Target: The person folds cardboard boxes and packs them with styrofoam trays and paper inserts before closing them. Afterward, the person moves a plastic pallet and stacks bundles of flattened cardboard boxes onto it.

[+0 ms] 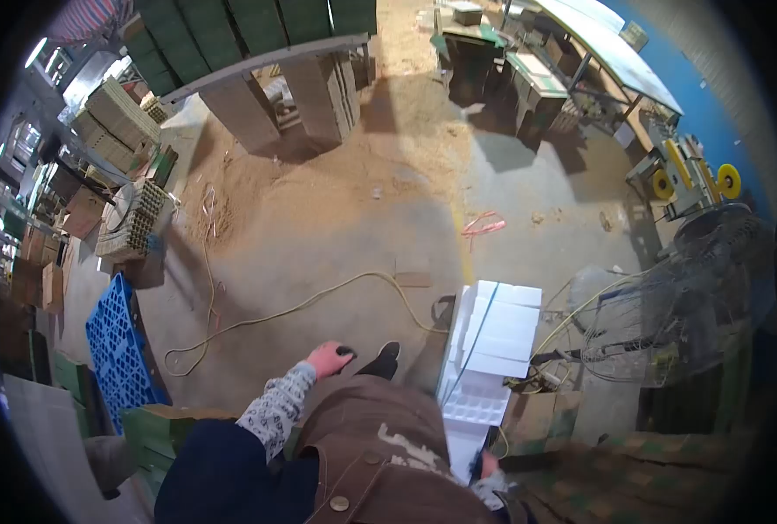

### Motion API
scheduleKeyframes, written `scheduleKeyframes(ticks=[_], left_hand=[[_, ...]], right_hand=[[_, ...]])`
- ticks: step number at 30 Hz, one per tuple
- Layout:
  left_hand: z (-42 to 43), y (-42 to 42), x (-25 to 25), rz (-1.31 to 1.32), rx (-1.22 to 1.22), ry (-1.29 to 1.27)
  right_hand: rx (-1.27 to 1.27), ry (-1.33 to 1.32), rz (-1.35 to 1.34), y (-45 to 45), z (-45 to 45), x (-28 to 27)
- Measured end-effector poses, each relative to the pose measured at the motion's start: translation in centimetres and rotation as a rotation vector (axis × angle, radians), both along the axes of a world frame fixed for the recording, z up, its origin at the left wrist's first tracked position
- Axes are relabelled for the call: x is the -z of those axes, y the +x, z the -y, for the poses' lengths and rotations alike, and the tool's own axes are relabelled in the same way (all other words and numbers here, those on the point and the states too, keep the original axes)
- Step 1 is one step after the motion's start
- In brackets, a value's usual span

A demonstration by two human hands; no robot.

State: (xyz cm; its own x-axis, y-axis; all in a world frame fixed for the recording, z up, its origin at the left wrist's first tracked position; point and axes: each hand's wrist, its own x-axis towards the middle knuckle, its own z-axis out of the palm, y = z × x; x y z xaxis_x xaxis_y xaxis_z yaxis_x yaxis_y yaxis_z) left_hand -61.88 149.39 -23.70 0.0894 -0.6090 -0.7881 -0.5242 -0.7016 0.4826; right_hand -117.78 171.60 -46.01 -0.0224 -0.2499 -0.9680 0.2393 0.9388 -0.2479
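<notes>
My left hand (325, 359) hangs out in front of my left hip, over the floor. Its fingers are curled together, and something black shows at their tips; whether that is a glove tip or a held thing is unclear. My right hand (490, 465) is low beside my right hip, mostly cut off by my sleeve and body. It is right by the lower end of a stack of white foam trays (498, 325), with black at its fingers too. A blue strap (481, 320) runs along the stack. Whether the right hand grips the trays is hidden.
A yellowish hose (305, 302) snakes across the floor. At left stand a blue plastic pallet (117, 345) and green-brown boxes (157, 428). A wire-caged fan (711, 288) and cords are at right. Ahead, green cartons (248, 31) sit on a bench over sawdust (318, 192).
</notes>
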Motion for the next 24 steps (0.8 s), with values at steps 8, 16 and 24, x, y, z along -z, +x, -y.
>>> scheduleKeyframes(ticks=[8,16,24], left_hand=[[10.9,1.2,3.7,0.09,0.124,-0.071],[31.0,1.2,4.0,0.05,-0.05,-0.24],[41.3,0.2,6.0,0.257,-0.549,-0.478]], right_hand=[[-0.339,-0.634,-0.183,18.7,38.8,-16.2],[-0.801,-0.401,-0.14,19.0,63.2,-1.6],[-1.55,-0.482,0.159,48.8,90.9,-5.1]])
